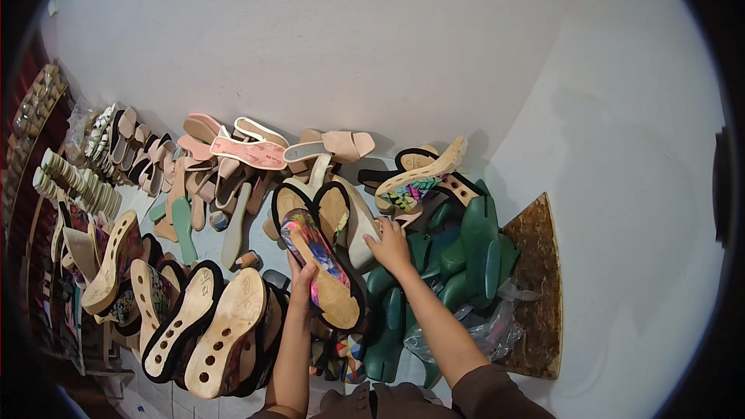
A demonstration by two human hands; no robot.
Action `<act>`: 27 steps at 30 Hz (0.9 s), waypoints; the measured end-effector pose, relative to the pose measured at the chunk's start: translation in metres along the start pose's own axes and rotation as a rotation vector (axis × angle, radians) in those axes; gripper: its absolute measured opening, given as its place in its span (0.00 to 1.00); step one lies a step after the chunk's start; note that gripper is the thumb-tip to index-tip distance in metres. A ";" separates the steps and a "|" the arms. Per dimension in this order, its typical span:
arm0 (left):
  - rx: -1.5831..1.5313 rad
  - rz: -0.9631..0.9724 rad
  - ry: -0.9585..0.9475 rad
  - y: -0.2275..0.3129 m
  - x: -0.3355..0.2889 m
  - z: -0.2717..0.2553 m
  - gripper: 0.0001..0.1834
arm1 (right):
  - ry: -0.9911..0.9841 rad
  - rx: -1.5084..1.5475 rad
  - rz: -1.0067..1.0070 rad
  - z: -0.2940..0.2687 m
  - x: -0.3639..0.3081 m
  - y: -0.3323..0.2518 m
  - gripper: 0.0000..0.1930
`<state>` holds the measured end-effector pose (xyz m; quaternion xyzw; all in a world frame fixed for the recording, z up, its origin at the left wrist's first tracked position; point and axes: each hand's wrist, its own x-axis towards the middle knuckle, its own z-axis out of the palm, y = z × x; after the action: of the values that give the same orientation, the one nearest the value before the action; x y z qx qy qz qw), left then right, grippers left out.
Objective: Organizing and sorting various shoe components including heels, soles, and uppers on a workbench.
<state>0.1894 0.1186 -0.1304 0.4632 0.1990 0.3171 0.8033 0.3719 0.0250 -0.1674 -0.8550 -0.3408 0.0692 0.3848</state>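
My left hand (303,283) is closed around the side of a wedge shoe sole (314,252) with black edging and a bright multicoloured pattern, tilted above the pile. Behind it stand two more black-edged soles, one a tan sole (292,198) and the other a patterned sole (332,209). To the right, my right hand (392,247) has its thumb against a pale grey wedge sole (359,225), with the fingers bent over its far side; the fingertips are partly hidden. Green shoe lasts (479,252) lie heaped beside my right forearm.
Wooden wedge soles with holes (225,334) stand in a row at the left front. Pink and beige sandals (248,151) are piled along the wall (326,46). A worn brown board (535,295) leans at the right, with clear plastic (497,330) next to it.
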 end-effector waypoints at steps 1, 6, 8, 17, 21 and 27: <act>0.013 -0.006 0.027 -0.004 0.001 0.004 0.49 | 0.051 -0.128 -0.034 0.000 0.004 0.007 0.30; -0.091 -0.091 0.080 -0.048 0.010 -0.038 0.39 | -0.213 -0.183 0.165 0.022 0.033 -0.010 0.37; -0.075 -0.100 0.097 -0.044 0.009 -0.033 0.39 | -0.333 -0.219 0.241 0.022 0.042 -0.011 0.37; 0.049 -0.025 0.108 0.003 -0.002 -0.005 0.51 | -0.295 0.717 0.345 0.056 0.035 -0.009 0.23; 0.196 0.065 0.210 0.022 0.000 0.005 0.52 | -0.376 0.759 0.251 0.060 0.043 -0.032 0.23; 0.206 0.106 0.164 0.012 0.027 0.025 0.53 | -0.181 0.414 -0.115 0.125 0.061 0.001 0.27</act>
<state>0.2198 0.1261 -0.1086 0.5256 0.2708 0.3738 0.7146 0.3714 0.1395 -0.2458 -0.7271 -0.4007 0.1920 0.5233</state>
